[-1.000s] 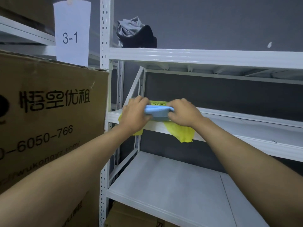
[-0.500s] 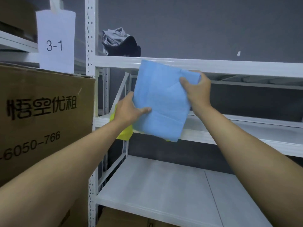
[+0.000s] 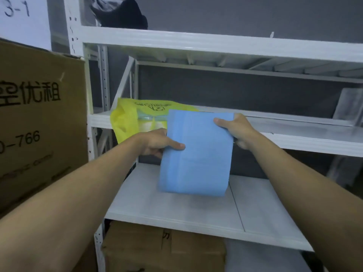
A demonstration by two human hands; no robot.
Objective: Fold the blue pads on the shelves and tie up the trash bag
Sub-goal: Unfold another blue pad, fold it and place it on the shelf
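Observation:
A blue pad point(image 3: 196, 154) hangs upright in the air in front of the white shelving, partly unfolded, with fold creases across it. My left hand point(image 3: 157, 143) pinches its left edge, thumb on the front. My right hand point(image 3: 234, 128) grips its upper right corner, fingers behind the pad. Behind the pad, a yellow trash bag point(image 3: 127, 116) with black print lies on the middle shelf point(image 3: 294, 134) and droops over the shelf's front edge; its mouth is hidden from me.
A large brown cardboard box point(image 3: 39, 118) stands at the left, beside the shelf post. The lower shelf point(image 3: 176, 209) lies below the pad, with another cardboard box point(image 3: 163, 248) under it. Dark and grey cloth point(image 3: 121, 12) sits on the top shelf. A "3-1" paper label point(image 3: 19, 14) hangs upper left.
Both hands lifted the folded blue pad off the yellow bag, opened it out high, then lowered it. It now hangs in front of the middle and lower shelves.

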